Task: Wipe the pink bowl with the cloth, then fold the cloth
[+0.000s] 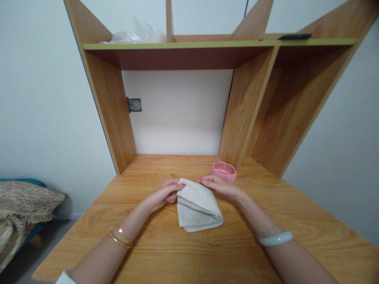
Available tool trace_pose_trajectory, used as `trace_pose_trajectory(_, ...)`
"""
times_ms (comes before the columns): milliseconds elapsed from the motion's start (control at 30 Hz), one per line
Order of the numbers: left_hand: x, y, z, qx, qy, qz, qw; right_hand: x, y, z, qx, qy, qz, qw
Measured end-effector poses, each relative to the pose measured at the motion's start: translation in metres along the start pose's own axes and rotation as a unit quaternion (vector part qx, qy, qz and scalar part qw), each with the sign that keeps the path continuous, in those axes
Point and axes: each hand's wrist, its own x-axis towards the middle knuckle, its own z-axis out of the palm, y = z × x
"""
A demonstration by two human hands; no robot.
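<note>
A folded light grey cloth (pixel 198 207) lies on the wooden desk, its layers fanned a little apart at the left side. My left hand (pixel 167 193) pinches the cloth's upper left corner, thumb on top and fingers curled beneath. At the far right edge of the cloth is my right hand (pixel 217 184), thumb and fingers closed together on that edge; its fingertips are partly hidden. Just behind the right hand stands a pink bowl (pixel 224 170) with a wavy rim, its lower part partly covered by the hand.
The wooden desk (pixel 148 252) meets upright side panels and a shelf (pixel 189 44) above. A clear plastic bag (pixel 137 33) and a dark flat object (pixel 295 36) rest on that shelf. An uncovered wall socket box (pixel 135 105) shows at the back left. A patterned blanket (pixel 26 201) lies at far left.
</note>
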Motion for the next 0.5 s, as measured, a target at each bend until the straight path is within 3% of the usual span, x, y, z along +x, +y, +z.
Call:
trace_pose_trajectory(133, 0.0003, -0.0045, 0.0003, 0.012, -0.05, -0.037, 0.998, -0.0022, 0.0014, -0.0039, -0.022, -0.001, 0.032, 0.999)
trace_pose_trajectory(500, -0.0002, -0.0058, 0.0002, 0.022, -0.017, -0.021, 0.999, 0.0002, 0.0042, -0.0041, -0.018, 0.033, 0.036, 0.999)
